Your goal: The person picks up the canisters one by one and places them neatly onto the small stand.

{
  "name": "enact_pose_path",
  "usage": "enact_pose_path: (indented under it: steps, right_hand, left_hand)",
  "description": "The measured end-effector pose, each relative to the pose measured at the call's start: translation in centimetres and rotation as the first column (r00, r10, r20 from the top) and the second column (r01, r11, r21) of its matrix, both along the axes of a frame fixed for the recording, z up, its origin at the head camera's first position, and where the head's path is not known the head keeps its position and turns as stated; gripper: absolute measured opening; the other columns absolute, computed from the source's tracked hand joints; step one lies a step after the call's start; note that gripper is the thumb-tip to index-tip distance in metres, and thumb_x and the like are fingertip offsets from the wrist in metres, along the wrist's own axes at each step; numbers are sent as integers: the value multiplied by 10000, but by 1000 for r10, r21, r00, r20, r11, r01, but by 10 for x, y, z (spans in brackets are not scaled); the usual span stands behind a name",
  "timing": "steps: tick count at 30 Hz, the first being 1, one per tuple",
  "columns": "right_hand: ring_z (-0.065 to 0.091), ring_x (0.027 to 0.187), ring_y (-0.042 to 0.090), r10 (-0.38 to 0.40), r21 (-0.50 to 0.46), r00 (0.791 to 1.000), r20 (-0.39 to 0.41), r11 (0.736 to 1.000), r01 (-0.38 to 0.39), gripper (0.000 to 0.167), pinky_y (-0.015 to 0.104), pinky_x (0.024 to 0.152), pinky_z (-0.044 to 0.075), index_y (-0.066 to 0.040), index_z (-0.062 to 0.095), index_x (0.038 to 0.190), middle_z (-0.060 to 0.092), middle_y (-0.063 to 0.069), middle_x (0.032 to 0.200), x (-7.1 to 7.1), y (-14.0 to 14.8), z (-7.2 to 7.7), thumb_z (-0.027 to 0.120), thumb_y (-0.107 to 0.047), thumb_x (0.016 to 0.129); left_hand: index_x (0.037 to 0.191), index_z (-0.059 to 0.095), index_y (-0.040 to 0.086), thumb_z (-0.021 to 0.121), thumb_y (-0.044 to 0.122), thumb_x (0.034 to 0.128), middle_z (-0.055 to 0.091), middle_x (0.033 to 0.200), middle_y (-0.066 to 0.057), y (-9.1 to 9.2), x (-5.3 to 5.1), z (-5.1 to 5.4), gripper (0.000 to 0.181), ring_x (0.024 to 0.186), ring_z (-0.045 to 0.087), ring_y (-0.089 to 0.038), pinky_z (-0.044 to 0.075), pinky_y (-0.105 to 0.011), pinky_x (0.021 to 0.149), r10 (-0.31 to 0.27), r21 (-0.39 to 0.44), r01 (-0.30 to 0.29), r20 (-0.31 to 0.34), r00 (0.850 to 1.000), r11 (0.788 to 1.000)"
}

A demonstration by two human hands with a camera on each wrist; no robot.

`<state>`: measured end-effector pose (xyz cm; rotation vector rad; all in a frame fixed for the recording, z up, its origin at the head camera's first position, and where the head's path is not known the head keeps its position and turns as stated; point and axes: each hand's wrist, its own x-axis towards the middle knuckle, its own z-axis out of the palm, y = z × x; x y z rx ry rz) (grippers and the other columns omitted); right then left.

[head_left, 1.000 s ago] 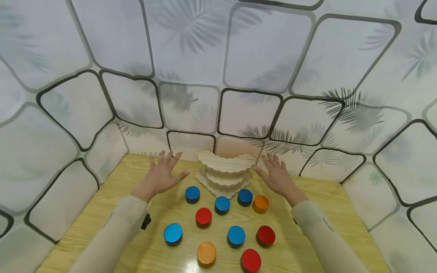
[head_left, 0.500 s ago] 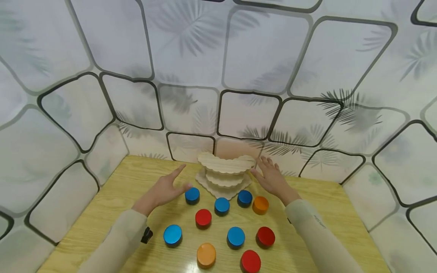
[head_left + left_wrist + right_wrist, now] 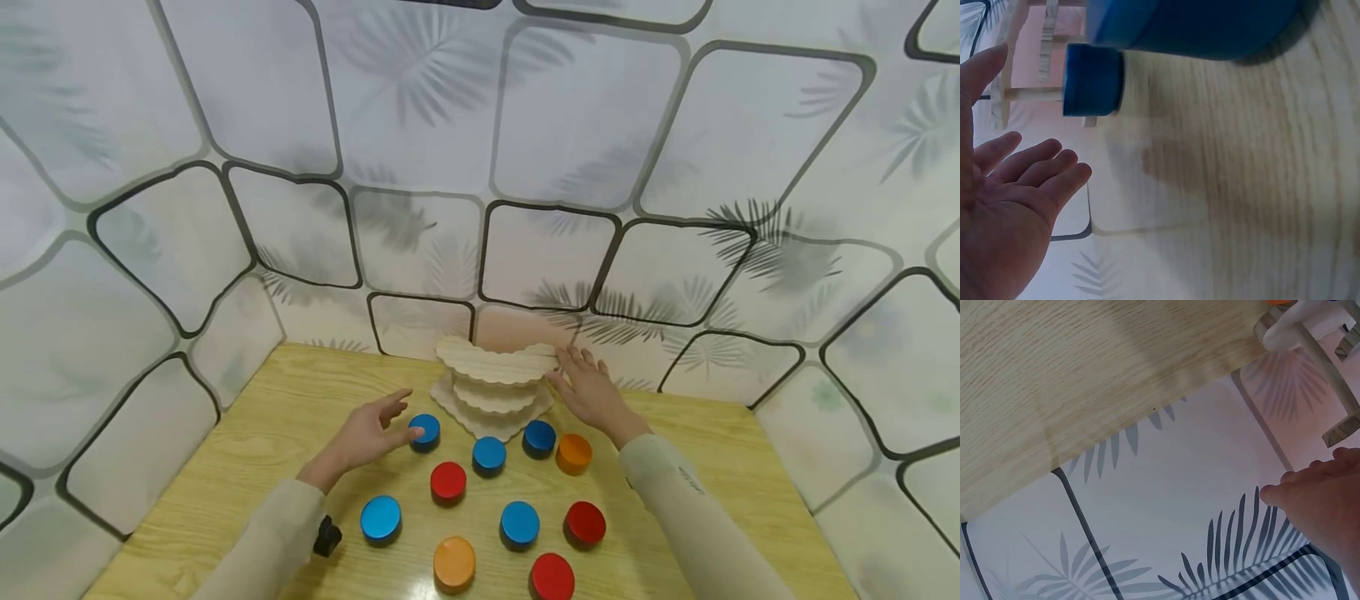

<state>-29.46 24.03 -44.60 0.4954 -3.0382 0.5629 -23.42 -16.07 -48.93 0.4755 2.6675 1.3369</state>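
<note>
We are looking at a blue cylinder (image 3: 425,432), standing on the table (image 3: 720,475) just right of the left hand (image 3: 365,433), whose thumb is overlapping its edge in the head view (we cannot tell whether they are touching). Its round top is offering no long axis; the left hand is lying nearer. Beyond it to the right, the wooden stand (image 3: 495,364) is stretching left to right, the right hand (image 3: 590,398) staying beside its right end. The left hand is holding nothing, fingers loosely bent, thumb apart; the right is keeping its fingers nearly straight. Compared with half a second ago, the left index is no longer pointing out, and the right hand is sitting slightly nearer the stand.
</note>
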Motion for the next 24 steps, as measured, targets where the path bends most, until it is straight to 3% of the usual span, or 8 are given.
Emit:
enact_pose_path:
  steps: [17,24]
  right_hand:
    - [173,1585,537,0,16,1000,-11,1000,1,666,750,1253,122,-52,261,1673,289,233,1709,-2,-3,-2,343,-460,1154]
    - [177,1584,537,-2,4,1000,-7,1000,2,662,751,1251,127,-57,267,1673,307,222,1706,-3,-3,-4,360,-454,1152]
  left_hand:
    - [1582,450,0,845,323,918,532,1531,-305,6,-2,-15,838,1405,548,-475,524,-565,1094,-15,105,9,57,998,994]
    - [1569,468,-6,873,298,892,542,1540,-267,8,-4,-22,845,1400,567,-440,521,-550,1101,-11,101,4,70,997,995]
